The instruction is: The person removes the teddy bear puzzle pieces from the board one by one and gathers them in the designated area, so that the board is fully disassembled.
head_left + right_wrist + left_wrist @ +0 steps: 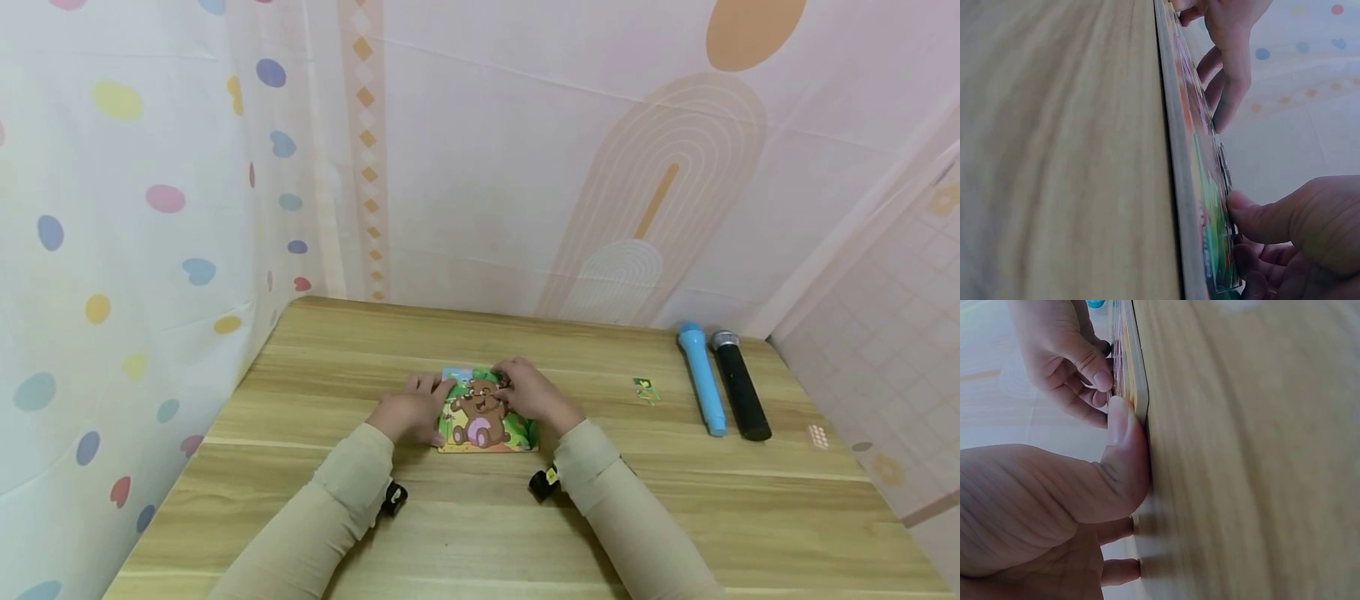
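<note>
The bear puzzle board [483,433] lies on the wooden tabletop [465,542], near its middle, between the two hands, its picture side up. Its pale, thin, straight rim in both wrist views suggests a stiff sheet, probably wood or thick card, light enough to slide at a nudge. The face has a slight sheen, so fingertips may skid a little on it, and thin parts seem to stand a touch above the frame in the right wrist view; loose ones would likely tip or catch if pushed from the side. The rim and near corners look the surest places to steady it, pressing down rather than squeezing, while any thin part is best taken by its edges. The left hand [411,412] does this at the left side: its thumb rests against the rim by the near corner and its fingers are spread apart, some reaching onto the face. The right hand [531,392] is over the far right part, thumb and curled fingers close together at the face; whether they pinch a part or only press, I cannot tell. Well apart to the right lies a small green and yellow piece [643,387], thin and easily flicked away, and beyond it a blue microphone [703,379] and a black microphone [742,387] lie side by side.
</note>
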`<state>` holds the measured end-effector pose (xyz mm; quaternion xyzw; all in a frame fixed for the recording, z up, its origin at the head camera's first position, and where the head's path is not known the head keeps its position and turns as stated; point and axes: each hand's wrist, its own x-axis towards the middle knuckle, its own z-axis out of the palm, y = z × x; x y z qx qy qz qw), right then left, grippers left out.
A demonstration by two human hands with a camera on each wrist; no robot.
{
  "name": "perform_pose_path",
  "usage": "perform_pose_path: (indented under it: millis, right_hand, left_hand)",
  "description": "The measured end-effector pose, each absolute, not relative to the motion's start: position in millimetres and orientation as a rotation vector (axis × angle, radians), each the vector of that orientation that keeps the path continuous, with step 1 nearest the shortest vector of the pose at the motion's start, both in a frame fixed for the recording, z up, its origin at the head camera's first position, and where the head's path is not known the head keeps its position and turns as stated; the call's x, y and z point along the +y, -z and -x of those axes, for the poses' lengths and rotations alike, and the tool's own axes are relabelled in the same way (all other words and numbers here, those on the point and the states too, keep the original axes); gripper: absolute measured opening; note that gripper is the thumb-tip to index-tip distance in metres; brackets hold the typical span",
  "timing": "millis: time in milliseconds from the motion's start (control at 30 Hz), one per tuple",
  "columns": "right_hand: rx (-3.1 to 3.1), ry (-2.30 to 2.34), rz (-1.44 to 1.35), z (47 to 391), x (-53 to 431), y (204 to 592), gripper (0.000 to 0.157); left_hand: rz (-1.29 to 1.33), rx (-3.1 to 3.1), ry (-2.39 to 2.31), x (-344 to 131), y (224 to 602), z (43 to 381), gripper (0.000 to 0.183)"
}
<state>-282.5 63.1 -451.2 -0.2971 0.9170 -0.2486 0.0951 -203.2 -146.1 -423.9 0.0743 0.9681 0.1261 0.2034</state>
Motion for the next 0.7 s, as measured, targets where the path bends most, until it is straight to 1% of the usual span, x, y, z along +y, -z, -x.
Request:
perform_pose_path:
  millis: [700]
  right_hand:
    - [2.716, 0.739, 0.887, 282.3, 64.7, 451.2, 0.039]
  left_hand:
    - [-0.203, 2.687, -0.309, -147.0, 428.3, 205.6, 0.098]
